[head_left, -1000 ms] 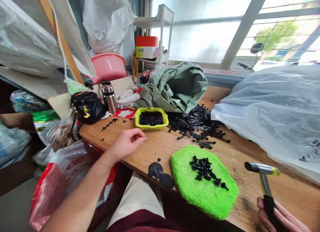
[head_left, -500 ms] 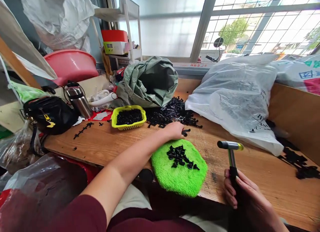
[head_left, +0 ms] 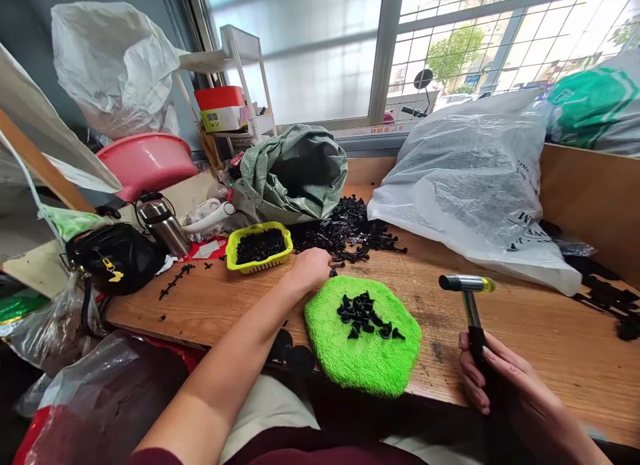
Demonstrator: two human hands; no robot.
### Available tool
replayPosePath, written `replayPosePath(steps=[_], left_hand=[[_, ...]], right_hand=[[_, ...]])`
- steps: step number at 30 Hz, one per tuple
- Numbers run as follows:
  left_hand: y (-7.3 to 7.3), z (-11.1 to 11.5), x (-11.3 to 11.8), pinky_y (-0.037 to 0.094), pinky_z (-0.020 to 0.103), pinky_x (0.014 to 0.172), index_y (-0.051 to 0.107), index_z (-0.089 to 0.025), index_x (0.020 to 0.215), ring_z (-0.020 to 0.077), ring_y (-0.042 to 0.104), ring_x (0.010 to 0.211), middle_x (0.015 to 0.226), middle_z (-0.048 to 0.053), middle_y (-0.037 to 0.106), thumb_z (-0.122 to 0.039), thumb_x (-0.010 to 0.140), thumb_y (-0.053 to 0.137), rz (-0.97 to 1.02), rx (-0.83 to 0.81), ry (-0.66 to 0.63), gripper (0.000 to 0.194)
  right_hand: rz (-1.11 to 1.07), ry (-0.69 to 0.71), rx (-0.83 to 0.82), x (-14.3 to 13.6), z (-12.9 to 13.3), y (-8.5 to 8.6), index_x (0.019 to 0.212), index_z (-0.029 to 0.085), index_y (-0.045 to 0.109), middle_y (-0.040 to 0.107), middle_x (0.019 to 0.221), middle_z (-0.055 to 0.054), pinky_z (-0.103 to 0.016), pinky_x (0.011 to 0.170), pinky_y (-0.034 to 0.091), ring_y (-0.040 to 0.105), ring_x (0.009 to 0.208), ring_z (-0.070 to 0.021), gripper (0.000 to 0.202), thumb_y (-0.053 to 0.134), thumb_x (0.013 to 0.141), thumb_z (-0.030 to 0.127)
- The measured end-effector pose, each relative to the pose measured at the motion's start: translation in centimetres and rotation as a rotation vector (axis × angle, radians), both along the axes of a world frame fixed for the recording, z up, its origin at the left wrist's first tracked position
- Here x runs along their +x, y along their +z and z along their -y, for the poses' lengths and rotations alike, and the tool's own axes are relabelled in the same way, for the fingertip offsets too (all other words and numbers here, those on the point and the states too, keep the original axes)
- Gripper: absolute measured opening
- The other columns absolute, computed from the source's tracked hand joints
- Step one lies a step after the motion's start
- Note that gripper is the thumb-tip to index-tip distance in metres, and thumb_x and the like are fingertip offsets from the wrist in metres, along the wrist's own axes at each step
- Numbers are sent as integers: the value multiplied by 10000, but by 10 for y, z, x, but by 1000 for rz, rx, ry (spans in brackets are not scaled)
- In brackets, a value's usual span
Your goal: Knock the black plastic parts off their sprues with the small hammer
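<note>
My left hand (head_left: pixel 313 268) rests on the wooden table (head_left: pixel 525 325) at the near edge of a pile of black plastic parts (head_left: pixel 350 231), fingers curled; whether it holds a part is hidden. Just in front of it lies a bright green fuzzy pad (head_left: pixel 365 338) with several small black pieces (head_left: pixel 365 313) on top. My right hand (head_left: pixel 505 391) grips the black handle of a small hammer (head_left: pixel 470 298), held upright with its metal head and yellow tip above the table right of the pad.
A yellow basket (head_left: pixel 259 243) of black parts sits left of the pile. Behind are a green sack (head_left: pixel 295 171), a big clear plastic bag (head_left: pixel 475 178), a steel flask (head_left: pixel 160 225), a black pouch (head_left: pixel 113 258), a pink basin (head_left: pixel 145 161) and a white shelf (head_left: pixel 235 71).
My left hand went from the left part of the table to the black pile, then drew back a little toward the basket. The hammer stays upright in my right hand.
</note>
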State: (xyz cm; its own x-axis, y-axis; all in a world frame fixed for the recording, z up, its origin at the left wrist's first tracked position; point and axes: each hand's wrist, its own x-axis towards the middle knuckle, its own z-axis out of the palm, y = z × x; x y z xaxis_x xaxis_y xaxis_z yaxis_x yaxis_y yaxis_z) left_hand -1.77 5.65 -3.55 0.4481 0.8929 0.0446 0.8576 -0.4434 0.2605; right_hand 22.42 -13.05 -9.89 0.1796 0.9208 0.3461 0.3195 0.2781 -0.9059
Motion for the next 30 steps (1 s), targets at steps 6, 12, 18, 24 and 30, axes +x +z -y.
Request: replayPosePath(steps=[6, 12, 18, 24, 30], left_hand=[[-15, 68, -36, 305, 385, 1116, 554, -278, 1301, 224, 477, 1287, 1340, 75, 565, -313, 897, 531, 477, 47, -529, 406], [-37, 90, -61, 285, 411, 1133, 600, -269, 1260, 254, 412, 1337, 1348, 92, 552, -285, 860, 599, 646, -91, -404, 401], [-45, 91, -65, 420, 372, 1017, 581, -207, 1249, 232, 553, 1175, 1251, 104, 612, -277, 866, 585, 762, 28, -252, 390], [-36, 86, -34, 467, 314, 768, 661, -164, 867, 188, 593, 840, 835, 58, 640, -238, 839, 605, 620, 218, -80, 97], [-35, 84, -17, 406, 353, 797, 682, -185, 814, 195, 560, 858, 852, 40, 651, -154, 824, 609, 323, 322, -149, 80]], right_hand=[[-473, 104, -282, 7, 1, 9, 823, 263, 627, 418, 579, -10, -287, 390, 304, 409, 416, -129, 382, 364, 959, 504], [-640, 127, -447, 19, -1, 9, 834, 272, 637, 458, 586, -34, -320, 417, 341, 439, 444, -155, 387, 380, 948, 537], [-579, 182, -417, 35, -4, -18, 915, 271, 598, 448, 600, -5, -287, 390, 374, 444, 431, -157, 237, 533, 868, 494], [-643, 181, -417, 41, -6, -31, 925, 265, 603, 464, 593, 6, -242, 375, 383, 443, 415, -138, 231, 615, 811, 465], [-645, 156, -400, 38, -4, -25, 927, 247, 628, 469, 595, 1, -238, 387, 397, 439, 428, -135, 245, 640, 803, 457]])
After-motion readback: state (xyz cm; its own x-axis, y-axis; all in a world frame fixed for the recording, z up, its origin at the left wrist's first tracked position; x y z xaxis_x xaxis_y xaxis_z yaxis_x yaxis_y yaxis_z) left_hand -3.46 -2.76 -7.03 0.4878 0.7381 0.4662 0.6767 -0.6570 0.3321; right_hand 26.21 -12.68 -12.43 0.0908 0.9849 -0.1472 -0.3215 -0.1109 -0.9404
